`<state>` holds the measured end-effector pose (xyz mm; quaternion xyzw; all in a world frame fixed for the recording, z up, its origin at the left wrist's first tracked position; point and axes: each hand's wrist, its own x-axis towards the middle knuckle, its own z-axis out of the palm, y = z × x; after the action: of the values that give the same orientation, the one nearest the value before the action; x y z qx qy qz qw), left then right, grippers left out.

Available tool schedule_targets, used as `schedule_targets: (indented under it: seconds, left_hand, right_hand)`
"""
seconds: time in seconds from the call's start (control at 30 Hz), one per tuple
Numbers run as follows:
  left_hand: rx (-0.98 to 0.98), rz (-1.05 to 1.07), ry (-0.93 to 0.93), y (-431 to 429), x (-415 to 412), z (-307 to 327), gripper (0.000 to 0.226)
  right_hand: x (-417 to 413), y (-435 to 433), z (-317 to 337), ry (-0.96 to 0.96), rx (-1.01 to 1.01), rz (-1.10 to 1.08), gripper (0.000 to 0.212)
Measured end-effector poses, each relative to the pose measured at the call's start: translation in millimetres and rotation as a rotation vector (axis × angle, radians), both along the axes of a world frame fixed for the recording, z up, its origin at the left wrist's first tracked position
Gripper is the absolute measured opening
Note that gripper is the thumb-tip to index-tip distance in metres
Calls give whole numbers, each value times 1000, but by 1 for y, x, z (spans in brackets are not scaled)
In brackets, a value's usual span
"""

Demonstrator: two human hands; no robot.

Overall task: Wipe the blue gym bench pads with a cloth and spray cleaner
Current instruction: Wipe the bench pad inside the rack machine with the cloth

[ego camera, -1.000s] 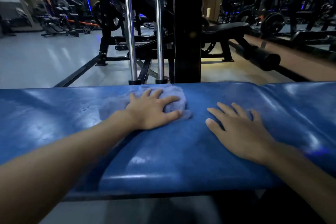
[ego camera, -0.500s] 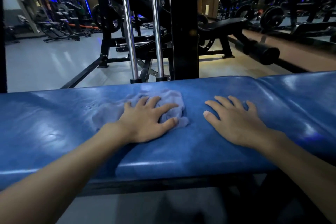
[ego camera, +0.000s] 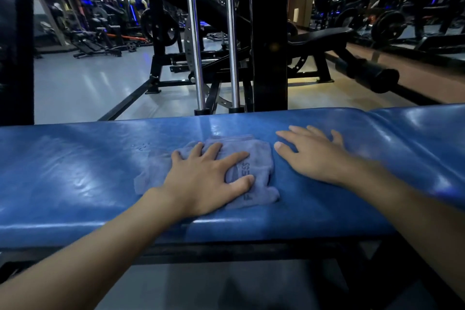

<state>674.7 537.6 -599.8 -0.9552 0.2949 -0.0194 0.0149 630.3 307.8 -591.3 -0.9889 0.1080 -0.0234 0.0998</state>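
A long blue bench pad [ego camera: 75, 176] runs across the view, with a second blue pad [ego camera: 427, 128] joined to it at the right. A crumpled grey-blue cloth [ego camera: 256, 158] lies on the middle of the long pad. My left hand [ego camera: 203, 178] presses flat on the cloth with fingers spread. Just right of the cloth, my right hand [ego camera: 314, 153] rests flat on the bare pad, fingers straight. A few small droplets [ego camera: 142, 146] sit on the pad left of the cloth. No spray bottle is in view.
Right behind the bench stand a black upright post [ego camera: 269, 33] and two chrome guide rods [ego camera: 193, 33]. A black bench [ego camera: 317, 35] and a foam roller pad [ego camera: 370, 73] lie beyond at the right. Grey floor [ego camera: 83, 88] opens at the left.
My left hand has slid the cloth toward me and to the right, closer to my right hand. The right hand stays flat on the pad.
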Motion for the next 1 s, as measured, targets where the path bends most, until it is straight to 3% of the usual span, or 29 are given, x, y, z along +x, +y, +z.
schedule_targets:
  seconds: [0.47,0.67,1.0]
  left_hand:
    - [-44,96,28,-47,156,4,85]
    - [-22,52,-4,-30,117,-2,67]
    - [-21,-9,-30,22,-25,-3,78]
  right_hand:
    - [12,5,-26,-7,-76,7,56]
    - [10,6,-24,-8,-55,-3,55]
    - [7,4,-20,21,-47,4,58]
